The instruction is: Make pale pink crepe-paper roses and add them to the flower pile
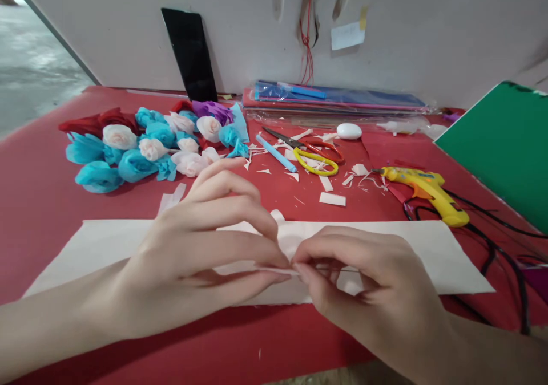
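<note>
My left hand (192, 248) pinches the end of a narrow pale paper strip (280, 270) between thumb and forefinger, its other fingers raised and curved. Thumb and fingertips of my right hand (368, 282) close on the same strip, meeting the left fingertips. A thin line, perhaps a wire or stick, runs behind the right fingers; its kind is unclear. Both hands hover over a long sheet of white crepe-like paper (432, 254) laid across the red table (240, 345). Most of what lies between the fingertips is hidden.
Blue, pink, red and purple paper flowers (156, 140) lie at back left. Scissors (314, 162), a blue pen (276, 153), paper scraps (332, 199) and a yellow glue gun (428, 191) with black cords are beyond the sheet. A phone (190, 54) leans on the wall; a green board (500, 145) stands right.
</note>
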Action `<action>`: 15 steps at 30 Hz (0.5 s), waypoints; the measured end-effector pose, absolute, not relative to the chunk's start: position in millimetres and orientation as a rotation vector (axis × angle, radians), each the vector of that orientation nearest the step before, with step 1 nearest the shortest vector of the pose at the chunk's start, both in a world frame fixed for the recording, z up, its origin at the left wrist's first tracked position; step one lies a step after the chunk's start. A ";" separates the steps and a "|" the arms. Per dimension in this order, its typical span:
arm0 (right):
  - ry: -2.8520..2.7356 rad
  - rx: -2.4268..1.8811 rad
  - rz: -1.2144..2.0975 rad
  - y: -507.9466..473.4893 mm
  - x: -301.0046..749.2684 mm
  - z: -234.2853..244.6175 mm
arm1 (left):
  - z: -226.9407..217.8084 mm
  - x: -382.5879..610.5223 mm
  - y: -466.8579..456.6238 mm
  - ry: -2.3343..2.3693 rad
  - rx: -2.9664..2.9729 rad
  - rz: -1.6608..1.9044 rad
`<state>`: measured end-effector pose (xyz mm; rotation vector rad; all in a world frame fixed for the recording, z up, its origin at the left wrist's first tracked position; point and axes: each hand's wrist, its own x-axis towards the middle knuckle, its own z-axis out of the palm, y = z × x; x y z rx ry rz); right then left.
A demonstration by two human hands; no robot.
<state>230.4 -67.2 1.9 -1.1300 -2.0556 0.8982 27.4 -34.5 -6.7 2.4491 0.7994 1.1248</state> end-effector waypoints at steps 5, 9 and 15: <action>-2.209 -1.049 0.581 -70.1 236.0 -0.9 | -1.7 30.8 -36.6 0.809 2.528 1.060; -2.272 -1.011 0.353 -72.9 236.7 -7.4 | -3.5 33.0 -36.8 0.798 2.400 1.064; -2.292 -1.005 0.233 -74.7 236.7 -10.3 | -6.8 35.1 -39.5 0.879 2.188 0.988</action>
